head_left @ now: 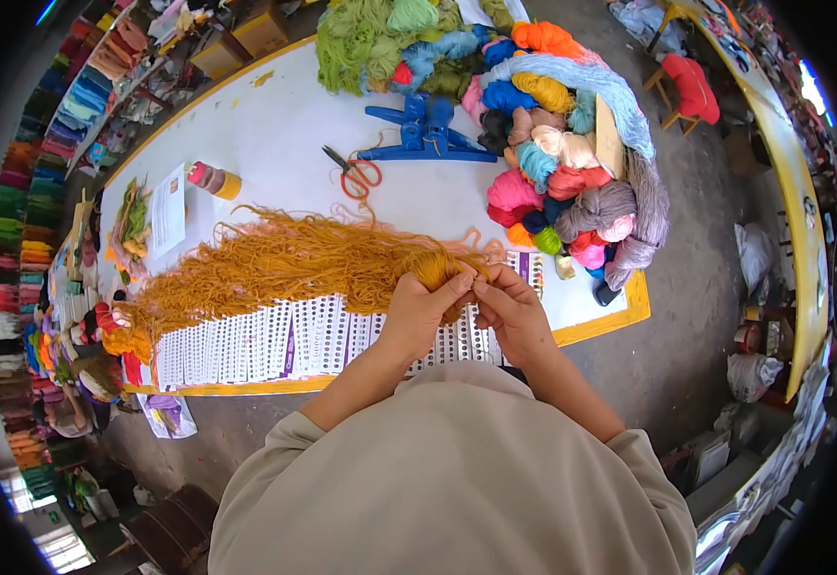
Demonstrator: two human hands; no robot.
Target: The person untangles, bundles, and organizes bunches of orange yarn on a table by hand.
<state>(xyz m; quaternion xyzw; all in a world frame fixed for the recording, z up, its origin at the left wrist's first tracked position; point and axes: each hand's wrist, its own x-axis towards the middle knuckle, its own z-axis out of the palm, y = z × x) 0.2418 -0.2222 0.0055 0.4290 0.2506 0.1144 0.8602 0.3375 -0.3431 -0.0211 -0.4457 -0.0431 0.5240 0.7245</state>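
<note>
A long bundle of mustard-yellow yarn (pixel 284 259) stretches across the table, its loose strands fanning out to the left. At its gathered right end, my left hand (pixel 426 311) is closed around the yarn. My right hand (pixel 512 305) pinches strands of the same yarn, its fingertips meeting those of my left hand. Beneath the bundle lie printed cards (pixel 313 335) with rows of dark dots, partly covered by the yarn. Some pale pink yarn (pixel 471 240) shows behind my hands.
Orange-handled scissors (pixel 359 178) lie beyond the yarn, beside a blue stand (pixel 428 134). Many-coloured skeins and balls (pixel 562 144) heap at the right, green yarn (pixel 361 48) at the back. A thread cone (pixel 215 180) and paper (pixel 167 213) lie left. The table's yellow edge (pixel 610 316) is near.
</note>
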